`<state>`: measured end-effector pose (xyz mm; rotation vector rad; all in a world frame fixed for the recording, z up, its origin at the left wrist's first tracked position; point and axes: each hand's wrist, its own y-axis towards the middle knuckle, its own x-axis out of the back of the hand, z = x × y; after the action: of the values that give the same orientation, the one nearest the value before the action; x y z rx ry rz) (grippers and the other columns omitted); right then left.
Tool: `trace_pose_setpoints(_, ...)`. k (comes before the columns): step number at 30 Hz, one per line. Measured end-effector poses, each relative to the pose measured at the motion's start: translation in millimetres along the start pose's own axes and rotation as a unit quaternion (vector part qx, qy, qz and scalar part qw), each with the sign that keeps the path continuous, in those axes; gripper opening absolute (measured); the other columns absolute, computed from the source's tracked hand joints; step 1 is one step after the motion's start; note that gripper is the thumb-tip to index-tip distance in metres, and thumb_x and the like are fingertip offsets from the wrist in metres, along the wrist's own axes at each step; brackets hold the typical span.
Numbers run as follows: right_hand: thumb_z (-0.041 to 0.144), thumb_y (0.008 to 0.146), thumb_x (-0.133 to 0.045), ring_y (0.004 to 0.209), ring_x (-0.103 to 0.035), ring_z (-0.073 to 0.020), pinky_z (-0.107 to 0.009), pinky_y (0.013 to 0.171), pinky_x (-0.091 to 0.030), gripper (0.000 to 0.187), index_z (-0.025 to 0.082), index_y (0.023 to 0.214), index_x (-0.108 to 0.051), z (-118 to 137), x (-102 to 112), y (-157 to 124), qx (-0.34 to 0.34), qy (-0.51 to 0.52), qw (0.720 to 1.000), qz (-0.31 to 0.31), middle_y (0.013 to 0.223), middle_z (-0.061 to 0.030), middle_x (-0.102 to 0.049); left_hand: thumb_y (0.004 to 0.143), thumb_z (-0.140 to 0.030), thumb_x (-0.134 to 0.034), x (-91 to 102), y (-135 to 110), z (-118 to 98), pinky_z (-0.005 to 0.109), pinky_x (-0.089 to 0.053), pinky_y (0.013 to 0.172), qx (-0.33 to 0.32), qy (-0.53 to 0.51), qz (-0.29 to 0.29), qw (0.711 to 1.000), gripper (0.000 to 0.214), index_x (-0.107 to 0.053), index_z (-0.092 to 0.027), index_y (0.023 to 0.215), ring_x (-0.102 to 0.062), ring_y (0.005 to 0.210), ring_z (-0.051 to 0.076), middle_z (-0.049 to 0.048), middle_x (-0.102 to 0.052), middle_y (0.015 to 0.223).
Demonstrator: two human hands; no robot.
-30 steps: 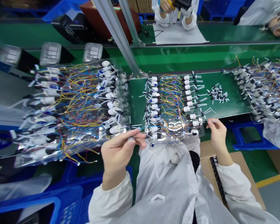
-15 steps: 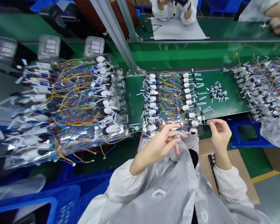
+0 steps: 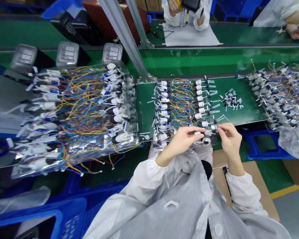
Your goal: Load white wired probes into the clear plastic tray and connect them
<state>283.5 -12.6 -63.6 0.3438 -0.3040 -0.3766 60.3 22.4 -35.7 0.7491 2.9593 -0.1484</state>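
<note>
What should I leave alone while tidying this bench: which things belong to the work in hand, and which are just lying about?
In hand: left hand, right hand, the white wired part they pinch, its clear tray of wired parts, loose white-and-black pieces.

Lying about: wired bundle to the left, digital display units, cardboard sheet, blue crate.

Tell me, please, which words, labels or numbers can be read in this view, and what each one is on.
"888" above "888": on the nearest digital display.
The next digital display: too blurred to read.
Small blue labels on the white plastic fittings: too small to read.
</note>
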Motion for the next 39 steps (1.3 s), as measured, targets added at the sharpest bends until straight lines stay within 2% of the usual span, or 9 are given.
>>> trace_pose_setpoints(4, 0.022, 0.091, -0.076, 0.089, -0.070, -0.0217, -0.039, 0.082, -0.059, 0.010, 0.025, 0.100, -0.078, 1.6, -7.6, -0.2, 0.008, 0.035, 0.999, 0.031, 0.095, -0.0050, -0.070, 0.080, -0.035, -0.084, -4.6, 9.2, 9.2, 0.029, -0.057, 0.072, 0.015, -0.033, -0.038, 0.999, 0.026, -0.082, -0.014, 0.097, -0.072, 0.077, 0.017, 0.0094, -0.080, 0.094)
trace_pose_setpoints(7, 0.021, 0.093, -0.074, 0.090, -0.070, -0.0223, -0.041, 0.081, -0.060, 0.010, 0.027, 0.098, -0.079, 3.6, -13.4, -1.5, 0.029, 0.036, 0.996, 0.082, 0.099, -0.0059, -0.071, 0.078, -0.037, -0.086, -8.2, 15.4, 14.6, 0.029, -0.056, 0.072, 0.021, -0.049, -0.078, 0.996, 0.027, -0.081, -0.014, 0.092, -0.070, 0.074, 0.016, 0.0076, -0.079, 0.087)
trace_pose_setpoints(12, 0.019, 0.093, -0.073, 0.091, -0.071, -0.0221, -0.040, 0.080, -0.060, 0.013, 0.029, 0.098, -0.081, 5.0, -19.6, -2.4, 0.031, 0.041, 0.994, 0.094, 0.101, -0.0058, -0.072, 0.070, -0.034, -0.092, -9.5, 19.2, 23.1, 0.028, -0.058, 0.072, 0.040, -0.147, -0.113, 0.982, 0.039, -0.078, -0.015, 0.101, -0.071, 0.073, 0.015, 0.0048, -0.077, 0.083)
trace_pose_setpoints(15, 0.018, 0.092, -0.075, 0.090, -0.071, -0.0218, -0.039, 0.079, -0.059, 0.013, 0.029, 0.094, -0.081, 5.1, -23.2, -3.2, 0.032, 0.055, 0.994, 0.090, 0.098, -0.0049, -0.074, 0.069, -0.030, -0.093, -11.0, 19.3, 29.0, 0.026, -0.057, 0.074, 0.022, -0.168, -0.131, 0.977, 0.048, -0.077, -0.017, 0.111, -0.069, 0.076, 0.013, 0.0026, -0.075, 0.085)
trace_pose_setpoints(20, 0.018, 0.090, -0.076, 0.088, -0.070, -0.0216, -0.039, 0.080, -0.058, 0.010, 0.027, 0.091, -0.080, 5.9, -30.0, -6.4, 0.032, 0.071, 0.994, 0.072, 0.091, -0.0042, -0.074, 0.073, -0.034, -0.090, -15.1, 17.1, 35.0, 0.024, -0.055, 0.067, 0.036, -0.141, -0.115, 0.983, 0.033, -0.080, -0.015, 0.099, -0.068, 0.072, 0.013, 0.0050, -0.077, 0.085)
trace_pose_setpoints(26, 0.018, 0.089, -0.077, 0.087, -0.069, -0.0203, -0.036, 0.079, -0.056, 0.006, 0.024, 0.090, -0.077, 4.7, -34.0, -9.7, 0.011, 0.091, 0.995, 0.051, 0.090, -0.0043, -0.072, 0.070, -0.037, -0.092, -17.2, 15.5, 39.3, 0.024, -0.056, 0.063, 0.030, -0.133, -0.119, 0.983, 0.036, -0.079, -0.014, 0.094, -0.068, 0.067, 0.013, 0.0048, -0.076, 0.079)
trace_pose_setpoints(30, 0.019, 0.089, -0.077, 0.086, -0.069, -0.0197, -0.035, 0.078, -0.056, 0.005, 0.024, 0.088, -0.075, 3.8, -35.3, -11.1, -0.002, 0.093, 0.995, 0.043, 0.088, -0.0039, -0.071, 0.072, -0.037, -0.091, -16.8, 15.5, 41.5, 0.026, -0.059, 0.064, 0.030, -0.128, -0.137, 0.982, 0.036, -0.079, -0.014, 0.097, -0.070, 0.069, 0.014, 0.0068, -0.079, 0.088)
trace_pose_setpoints(35, 0.024, 0.088, -0.078, 0.084, -0.069, -0.0199, -0.035, 0.076, -0.057, 0.006, 0.024, 0.084, -0.073, 2.2, -37.1, -12.9, -0.016, 0.088, 0.995, 0.039, 0.084, -0.0036, -0.071, 0.073, -0.038, -0.090, -17.6, 14.1, 44.6, 0.028, -0.060, 0.067, 0.037, -0.099, -0.124, 0.987, 0.037, -0.082, -0.014, 0.100, -0.072, 0.074, 0.017, 0.0084, -0.080, 0.087)
trace_pose_setpoints(39, 0.024, 0.088, -0.079, 0.083, -0.070, -0.0199, -0.035, 0.076, -0.057, 0.009, 0.023, 0.082, -0.072, -1.5, -36.2, -14.9, -0.023, 0.099, 0.994, 0.039, 0.082, -0.0037, -0.072, 0.079, -0.039, -0.086, -16.7, 10.9, 44.2, 0.031, -0.061, 0.077, -0.015, -0.035, -0.121, 0.992, 0.032, -0.083, -0.015, 0.100, -0.075, 0.083, 0.019, 0.0108, -0.081, 0.095)
